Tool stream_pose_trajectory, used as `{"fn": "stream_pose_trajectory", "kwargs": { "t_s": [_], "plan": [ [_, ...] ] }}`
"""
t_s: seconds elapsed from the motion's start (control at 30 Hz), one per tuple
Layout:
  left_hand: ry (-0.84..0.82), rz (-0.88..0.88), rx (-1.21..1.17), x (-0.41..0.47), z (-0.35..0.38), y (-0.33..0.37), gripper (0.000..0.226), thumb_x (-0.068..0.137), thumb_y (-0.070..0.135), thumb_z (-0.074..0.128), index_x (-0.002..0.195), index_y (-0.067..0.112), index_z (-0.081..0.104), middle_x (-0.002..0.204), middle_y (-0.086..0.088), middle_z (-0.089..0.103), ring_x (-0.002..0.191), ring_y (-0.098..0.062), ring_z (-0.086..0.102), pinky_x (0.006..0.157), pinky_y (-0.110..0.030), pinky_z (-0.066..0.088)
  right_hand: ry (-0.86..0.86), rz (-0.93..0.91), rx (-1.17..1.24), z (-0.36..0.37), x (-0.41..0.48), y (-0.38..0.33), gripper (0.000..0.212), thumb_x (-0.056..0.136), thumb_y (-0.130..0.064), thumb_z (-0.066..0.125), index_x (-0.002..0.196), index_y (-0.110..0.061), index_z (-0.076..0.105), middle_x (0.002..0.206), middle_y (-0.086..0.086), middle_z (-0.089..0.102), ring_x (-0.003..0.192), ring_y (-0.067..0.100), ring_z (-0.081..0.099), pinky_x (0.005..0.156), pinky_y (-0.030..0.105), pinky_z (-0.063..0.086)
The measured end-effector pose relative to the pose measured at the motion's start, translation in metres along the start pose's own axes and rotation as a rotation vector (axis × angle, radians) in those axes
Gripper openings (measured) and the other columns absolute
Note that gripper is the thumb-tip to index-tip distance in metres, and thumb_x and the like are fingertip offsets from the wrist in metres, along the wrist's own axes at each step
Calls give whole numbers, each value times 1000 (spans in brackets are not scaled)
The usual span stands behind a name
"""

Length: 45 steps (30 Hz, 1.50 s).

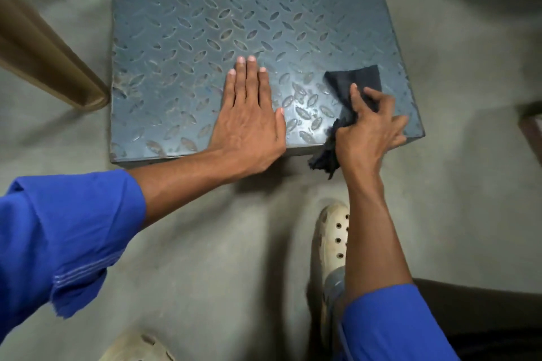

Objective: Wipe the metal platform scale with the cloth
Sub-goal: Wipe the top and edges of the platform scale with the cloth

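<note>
Steel tread plate, blue-grey w/ a raised diamond pattern: that's the platform scale (234,9). It sits low on the concrete floor (205,243) and fills the upper middle of my head view.

Left hand (249,120) lies flat on the plate near the front edge, palm down. Its fingers are straight and close together, thumb out to the right, and the heel of the hand is at the front lip. It holds nothing.

Right hand (369,132) is at the front right corner, fingers curled round a dark navy cloth (355,82) bunched in the grip. One flap of the cloth spreads on the plate ahead of the knuckles, touching the metal. A frayed tail hangs over the front edge beside the wrist. The 2 hands are apart, w/ a stretch of plate btwn them.

That stretch looks glossier than the front left corner, where I see dull scuffed patches (126,88).

Both forearms are bare, w/ blue sleeves (58,228) ending around the elbow on each arm. By the right arm a cream perforated clog (331,234) stands on the floor, just short of the scale. A 2nd cream clog (137,346) shows at the bottom edge, mostly cut off. A tan furniture leg (44,61) slants down to the floor just left of the scale, not touching it.
</note>
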<state>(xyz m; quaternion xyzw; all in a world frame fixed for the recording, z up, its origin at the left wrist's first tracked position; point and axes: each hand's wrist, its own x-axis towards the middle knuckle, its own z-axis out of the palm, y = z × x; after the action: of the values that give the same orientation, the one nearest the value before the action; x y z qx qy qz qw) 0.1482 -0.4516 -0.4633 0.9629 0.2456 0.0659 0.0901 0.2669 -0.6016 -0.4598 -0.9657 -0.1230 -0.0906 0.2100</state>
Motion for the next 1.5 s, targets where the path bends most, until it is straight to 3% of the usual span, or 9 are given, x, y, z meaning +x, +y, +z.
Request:
{"fn": "stream_pose_trajectory", "kwargs": {
  "t_s": [0.13,0.23,0.43,0.63,0.8,0.93,1.13,1.33,1.5],
  "plan": [
    [-4,25,-7,9,5,17,79,106,42,15,164,-10,5,172,-33,-4,163,-43,-7,133,-54,0,166,-219,226,-10,10,-35,66,79,-6,39,137,-15,69,129,8,66,106,36,55,87,39,37],
    [-27,41,7,11,7,19,79,105,41,10,164,-10,3,172,-33,-6,163,-43,-8,133,-54,0,-11,-503,219,12,-12,-48,54,83,-9,59,134,-20,71,133,-3,69,100,28,56,81,38,38],
    [-5,50,-11,8,6,20,79,107,43,16,165,-9,5,173,-32,-4,163,-42,-7,133,-54,1,23,-11,70,-14,11,29,71,81,5,49,139,-31,67,150,-13,58,117,37,46,101,41,34],
    [6,69,9,12,11,29,76,107,39,14,165,-9,6,172,-34,-2,163,-43,-5,133,-54,1,-62,-499,247,-5,-8,-32,65,87,-20,45,152,-11,52,163,19,38,135,37,48,108,46,41],
    [0,93,-7,13,14,29,77,108,42,17,165,-7,4,173,-30,-4,163,-40,-7,134,-52,-1,-30,-234,-3,-1,4,33,82,74,10,56,147,-26,60,156,-14,52,103,29,42,87,36,32],
    [-24,98,-22,14,10,29,76,109,43,18,166,-6,1,174,-29,-7,163,-40,-9,133,-51,-4,147,77,1,-25,33,52,73,73,6,53,144,-10,62,148,6,60,110,43,51,92,39,34],
    [-25,167,-232,20,1,14,62,104,28,45,152,-11,41,163,-36,31,158,-48,21,133,-54,11,156,-468,223,-2,-5,-48,58,69,3,60,125,-5,74,127,8,73,95,39,59,78,41,44],
    [-1,161,-404,19,-8,-24,60,104,28,41,158,3,45,168,-14,38,162,-28,23,134,-42,11,143,57,119,-7,-17,-2,66,69,2,55,133,-7,70,141,7,66,112,43,54,92,43,36],
    [0,80,-593,20,-10,-27,48,105,29,50,145,6,63,157,-9,55,155,-22,38,130,-37,24,252,-212,284,-16,-16,-42,73,63,2,40,127,-7,73,129,5,72,99,35,56,89,34,37]
  ]
}}
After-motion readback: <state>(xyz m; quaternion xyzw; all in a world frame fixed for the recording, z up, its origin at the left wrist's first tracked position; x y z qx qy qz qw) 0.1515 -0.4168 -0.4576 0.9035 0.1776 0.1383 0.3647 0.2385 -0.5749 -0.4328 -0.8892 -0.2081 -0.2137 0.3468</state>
